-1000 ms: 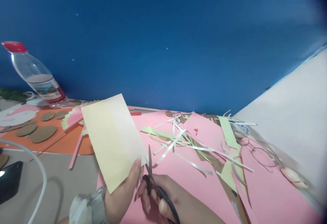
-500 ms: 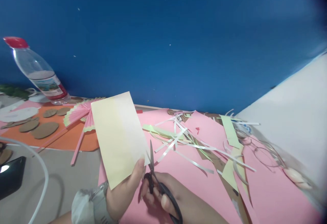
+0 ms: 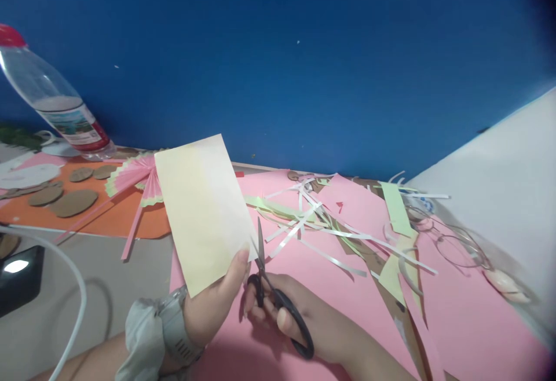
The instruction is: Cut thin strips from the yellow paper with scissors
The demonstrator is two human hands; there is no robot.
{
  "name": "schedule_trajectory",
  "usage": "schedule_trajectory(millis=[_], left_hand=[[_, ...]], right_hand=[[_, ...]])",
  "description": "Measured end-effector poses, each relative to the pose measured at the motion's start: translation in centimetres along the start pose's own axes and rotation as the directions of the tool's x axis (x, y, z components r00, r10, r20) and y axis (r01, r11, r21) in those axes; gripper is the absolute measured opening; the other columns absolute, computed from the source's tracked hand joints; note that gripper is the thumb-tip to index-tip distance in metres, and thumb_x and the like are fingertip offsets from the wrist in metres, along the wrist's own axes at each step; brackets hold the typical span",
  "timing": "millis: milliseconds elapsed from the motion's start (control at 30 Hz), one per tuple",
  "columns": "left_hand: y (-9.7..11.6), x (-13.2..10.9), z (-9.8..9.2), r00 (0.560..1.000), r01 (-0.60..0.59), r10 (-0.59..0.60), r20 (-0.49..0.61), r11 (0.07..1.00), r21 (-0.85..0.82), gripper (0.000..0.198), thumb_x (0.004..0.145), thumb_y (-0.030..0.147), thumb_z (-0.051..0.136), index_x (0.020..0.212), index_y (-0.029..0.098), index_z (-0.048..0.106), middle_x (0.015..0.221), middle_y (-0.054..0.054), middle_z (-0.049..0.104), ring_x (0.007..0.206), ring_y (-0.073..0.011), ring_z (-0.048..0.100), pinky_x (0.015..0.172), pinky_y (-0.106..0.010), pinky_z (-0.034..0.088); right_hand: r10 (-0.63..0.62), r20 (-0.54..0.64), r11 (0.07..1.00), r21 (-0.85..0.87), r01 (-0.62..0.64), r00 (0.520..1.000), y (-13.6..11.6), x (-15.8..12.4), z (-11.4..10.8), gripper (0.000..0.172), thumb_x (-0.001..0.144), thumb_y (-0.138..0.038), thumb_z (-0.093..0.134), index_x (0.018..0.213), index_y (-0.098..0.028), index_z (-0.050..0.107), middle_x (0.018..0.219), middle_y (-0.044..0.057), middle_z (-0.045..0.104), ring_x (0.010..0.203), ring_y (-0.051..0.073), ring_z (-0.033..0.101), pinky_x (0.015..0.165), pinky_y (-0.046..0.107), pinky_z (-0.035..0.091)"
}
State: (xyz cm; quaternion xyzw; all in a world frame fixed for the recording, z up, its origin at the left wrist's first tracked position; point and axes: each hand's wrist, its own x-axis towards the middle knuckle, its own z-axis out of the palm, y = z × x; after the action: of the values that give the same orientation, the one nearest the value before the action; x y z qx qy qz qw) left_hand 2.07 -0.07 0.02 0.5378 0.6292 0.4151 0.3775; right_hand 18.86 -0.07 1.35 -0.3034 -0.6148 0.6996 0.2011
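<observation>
My left hand [image 3: 219,306] grips a pale yellow sheet of paper [image 3: 200,213] near its lower right corner, thumb on the front. The sheet is held up, tilted a little to the left. In my right hand [image 3: 295,317] is a pair of scissors [image 3: 261,253] with black handles, fingers through the loops. Its blades point up, slightly parted, at the sheet's right lower edge; one blade is partly over the paper. Whether they touch the paper I cannot tell. Large pink paper [image 3: 313,288] lies beneath both hands.
White and green paper strips [image 3: 299,227] lie tangled behind the scissors. Glasses [image 3: 463,251] rest at the right. To the left are a pink paper fan [image 3: 134,175], cardboard ovals [image 3: 73,202] on orange paper [image 3: 125,219], a bottle [image 3: 69,114], a phone [image 3: 19,282] and a white cable [image 3: 80,294].
The whole view has shifted, so the hands and table sit slightly higher in the picture. Both hands keep their hold on the sheet and the scissors, with the blades still slightly parted.
</observation>
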Motion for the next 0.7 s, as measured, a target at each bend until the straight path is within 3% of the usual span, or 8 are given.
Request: schedule_trajectory(millis=[100, 367, 600, 700], left_hand=[[0.3, 0.0, 0.0, 0.996, 0.090, -0.090, 0.004, 0.996, -0.015, 0.043, 0.076, 0.058, 0.053, 0.093, 0.023, 0.071, 0.116, -0.011, 0.069, 0.137, -0.0315, 0.038, 0.121, -0.049, 0.009], [-0.1, 0.2, 0.0, 0.999, -0.033, 0.034, -0.031, 0.999, 0.034, 0.044, 0.081, 0.052, 0.050, 0.110, 0.026, 0.069, 0.116, -0.006, 0.070, 0.134, -0.0292, 0.043, 0.122, -0.047, 0.007], [-0.4, 0.2, 0.3, 0.987, -0.135, 0.140, -0.079, 0.989, 0.066, 0.042, 0.083, 0.045, 0.050, 0.119, 0.028, 0.064, 0.120, -0.004, 0.069, 0.131, -0.0257, 0.048, 0.119, -0.042, 0.023], [-0.8, 0.2, 0.6, 0.984, -0.143, 0.147, -0.105, 0.988, 0.050, 0.044, 0.083, 0.046, 0.052, 0.120, 0.025, 0.064, 0.121, -0.005, 0.068, 0.131, -0.0260, 0.048, 0.119, -0.043, 0.024]], right_hand=[[0.011, -0.005, 1.000, -0.020, -0.011, 1.000, 0.2, -0.1, 0.0, 0.068, 0.079, -0.079, 0.041, 0.092, -0.015, 0.058, 0.077, 0.002, 0.047, 0.063, 0.013, 0.040, 0.054, 0.024, 0.035], [0.035, 0.016, 0.999, -0.008, -0.035, 0.999, 0.6, -0.2, -0.3, 0.068, 0.077, -0.080, 0.041, 0.091, -0.015, 0.058, 0.075, 0.002, 0.047, 0.061, 0.012, 0.041, 0.050, 0.022, 0.036], [0.067, 0.017, 0.997, 0.033, -0.068, 0.998, 0.1, -0.2, -0.4, 0.069, 0.075, -0.081, 0.045, 0.092, -0.015, 0.059, 0.076, 0.003, 0.047, 0.062, 0.014, 0.041, 0.049, 0.023, 0.037], [0.071, 0.023, 0.997, 0.040, -0.072, 0.997, 0.0, -0.2, -0.4, 0.067, 0.075, -0.080, 0.046, 0.088, -0.016, 0.058, 0.075, 0.003, 0.047, 0.061, 0.013, 0.040, 0.048, 0.023, 0.035]])
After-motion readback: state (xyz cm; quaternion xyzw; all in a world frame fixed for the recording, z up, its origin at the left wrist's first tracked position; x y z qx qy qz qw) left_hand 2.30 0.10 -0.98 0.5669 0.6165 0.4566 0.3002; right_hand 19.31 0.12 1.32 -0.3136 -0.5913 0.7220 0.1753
